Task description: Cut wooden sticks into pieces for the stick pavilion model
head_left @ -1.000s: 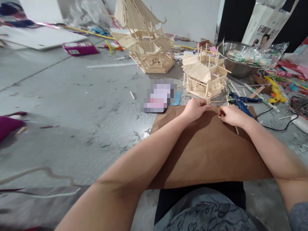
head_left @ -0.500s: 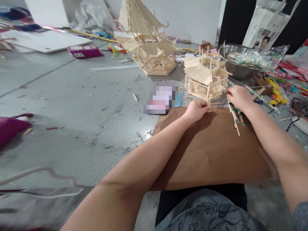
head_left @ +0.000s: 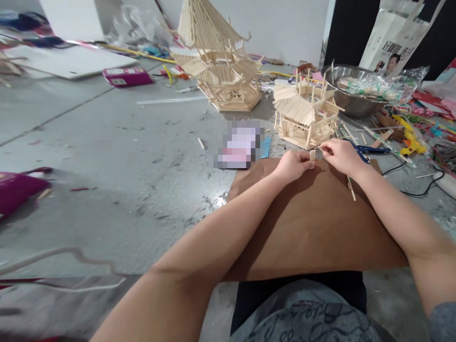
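Note:
My left hand (head_left: 294, 165) is closed on a small bundle of short wooden sticks (head_left: 312, 156), which stands upright between thumb and fingers. Just to its right, my right hand (head_left: 340, 154) pinches what looks like a thin wooden stick (head_left: 315, 147), its end close above the bundle. Both hands are over the far edge of a brown paper sheet (head_left: 306, 228). Directly beyond them stands a half-roofed pavilion model of wooden sticks (head_left: 302, 116). A blue-handled tool (head_left: 372, 149) lies beside my right hand, partly hidden by it.
A taller stick pagoda (head_left: 224, 61) stands farther back. Left of the paper lies a blurred-out phone (head_left: 238, 147). A metal bowl (head_left: 351, 102) holds wrapped sticks at the back right, with scraps and cables around it. A purple box (head_left: 128, 77) sits on the floor.
My right hand has moved left from the loose sticks to beside the bundle, bringing the blue-handled tool into view. My left hand has stayed nearly in place with the bundle.

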{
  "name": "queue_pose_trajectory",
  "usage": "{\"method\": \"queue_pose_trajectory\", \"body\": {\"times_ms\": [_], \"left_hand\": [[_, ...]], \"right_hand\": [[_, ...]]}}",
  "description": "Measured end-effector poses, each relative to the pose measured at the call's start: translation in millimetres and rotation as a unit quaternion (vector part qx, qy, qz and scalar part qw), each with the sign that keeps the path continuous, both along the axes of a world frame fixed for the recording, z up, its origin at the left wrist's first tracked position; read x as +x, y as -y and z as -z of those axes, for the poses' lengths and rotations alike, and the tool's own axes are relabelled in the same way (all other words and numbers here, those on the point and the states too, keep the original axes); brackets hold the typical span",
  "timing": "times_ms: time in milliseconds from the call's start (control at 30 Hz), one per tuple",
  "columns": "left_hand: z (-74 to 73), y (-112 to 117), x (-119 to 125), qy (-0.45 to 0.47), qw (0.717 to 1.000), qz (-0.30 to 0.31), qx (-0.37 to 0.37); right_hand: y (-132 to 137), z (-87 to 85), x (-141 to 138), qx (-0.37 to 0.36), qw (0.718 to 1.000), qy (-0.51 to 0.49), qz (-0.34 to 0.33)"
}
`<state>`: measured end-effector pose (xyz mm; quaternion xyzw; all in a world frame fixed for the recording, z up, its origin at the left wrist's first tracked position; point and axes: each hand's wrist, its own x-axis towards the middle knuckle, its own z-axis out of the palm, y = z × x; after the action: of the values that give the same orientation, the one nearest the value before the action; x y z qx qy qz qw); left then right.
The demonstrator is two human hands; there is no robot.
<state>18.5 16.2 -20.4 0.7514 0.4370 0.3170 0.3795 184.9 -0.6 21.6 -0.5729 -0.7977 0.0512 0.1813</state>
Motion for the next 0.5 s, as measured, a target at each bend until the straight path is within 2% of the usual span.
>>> {"method": "queue_pose_trajectory", "body": {"times_ms": [33, 100, 200, 300, 500], "left_hand": [[-0.6, 0.7, 0.3, -0.001, 1.0, -0.002, 0.002], [-2.3, 2.1, 0.7, -0.006, 1.0, 0.003, 0.008], [-4.8, 4.2, 1.1, -0.013, 1.0, 0.019, 0.013], [-5.8, 5.6, 0.9, -0.016, 0.999, 0.033, 0.017], [-0.7, 2.5, 1.0, -0.02, 0.998, 0.046, 0.024]], "right_hand": [[2.1, 2.0, 1.9, -0.02, 0.995, -0.096, 0.008], [5.9, 8.0, 3.8, -0.09, 0.958, -0.273, 0.012], [9.2, 18.8, 3.3, -0.166, 0.896, -0.413, 0.0], [10.2, 26.2, 2.0, -0.182, 0.883, -0.433, -0.012], [13.4, 27.0, 1.0, -0.191, 0.888, -0.417, -0.018]]}}
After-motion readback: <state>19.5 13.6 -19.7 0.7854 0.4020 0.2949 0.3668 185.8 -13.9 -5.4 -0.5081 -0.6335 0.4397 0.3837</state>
